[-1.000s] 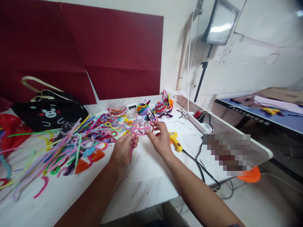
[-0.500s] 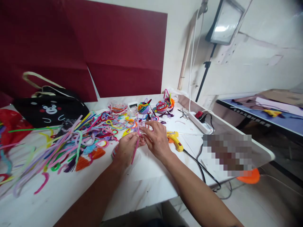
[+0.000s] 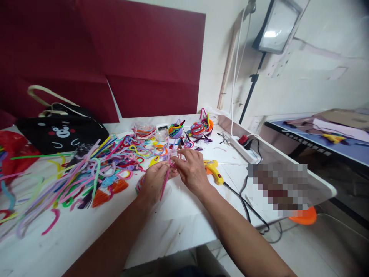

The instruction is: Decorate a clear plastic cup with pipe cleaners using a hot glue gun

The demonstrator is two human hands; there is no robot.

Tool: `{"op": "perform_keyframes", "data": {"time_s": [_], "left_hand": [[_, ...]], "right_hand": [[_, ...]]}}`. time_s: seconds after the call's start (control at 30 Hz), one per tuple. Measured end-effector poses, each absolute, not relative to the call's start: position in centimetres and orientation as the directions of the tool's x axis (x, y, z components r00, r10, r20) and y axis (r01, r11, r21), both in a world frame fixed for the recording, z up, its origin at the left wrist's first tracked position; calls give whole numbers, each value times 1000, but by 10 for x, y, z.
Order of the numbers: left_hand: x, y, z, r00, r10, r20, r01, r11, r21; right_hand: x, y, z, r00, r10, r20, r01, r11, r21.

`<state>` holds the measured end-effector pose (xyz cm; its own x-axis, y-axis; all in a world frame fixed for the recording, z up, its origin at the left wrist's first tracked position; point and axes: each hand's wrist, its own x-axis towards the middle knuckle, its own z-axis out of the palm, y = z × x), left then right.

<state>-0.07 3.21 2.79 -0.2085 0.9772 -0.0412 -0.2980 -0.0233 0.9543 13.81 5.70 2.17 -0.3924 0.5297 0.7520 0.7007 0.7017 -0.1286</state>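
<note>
Pink and lilac pipe cleaners (image 3: pixel 164 186) are pinched in my left hand (image 3: pixel 155 179), one end hanging down below the fingers. My right hand (image 3: pixel 190 169) meets it from the right, thumb and fingers closed on the upper part of the same pipe cleaners; the exact grip is partly hidden. Behind my left wrist, a round piece wound in coloured strands (image 3: pixel 140 184) shows in part. A yellow hot glue gun (image 3: pixel 215 172) lies just right of my right hand. Loose pipe cleaners (image 3: pixel 83 173) spread in a heap to the left of my hands.
Wrapped colourful balls (image 3: pixel 175 130) stand at the back of the white table (image 3: pixel 173 234). A black bag (image 3: pixel 62 132) leans at the back left. A power strip (image 3: pixel 245 149) and the glue gun's black cable (image 3: pixel 245 204) lie to the right, beside the table's raised edge (image 3: pixel 288 169).
Hands and pipe cleaners stay almost in place. The fingers of my right hand have curled in slightly closer to the left hand. The view has shifted a little.
</note>
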Motion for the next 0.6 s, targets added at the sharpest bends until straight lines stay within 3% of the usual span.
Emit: {"op": "perform_keyframes", "data": {"time_s": [0.6], "left_hand": [[-1,34,24,-215,975,-64,-287,0,958]], "right_hand": [[139,57,21,-452,546,705,700,707,-99]]}}
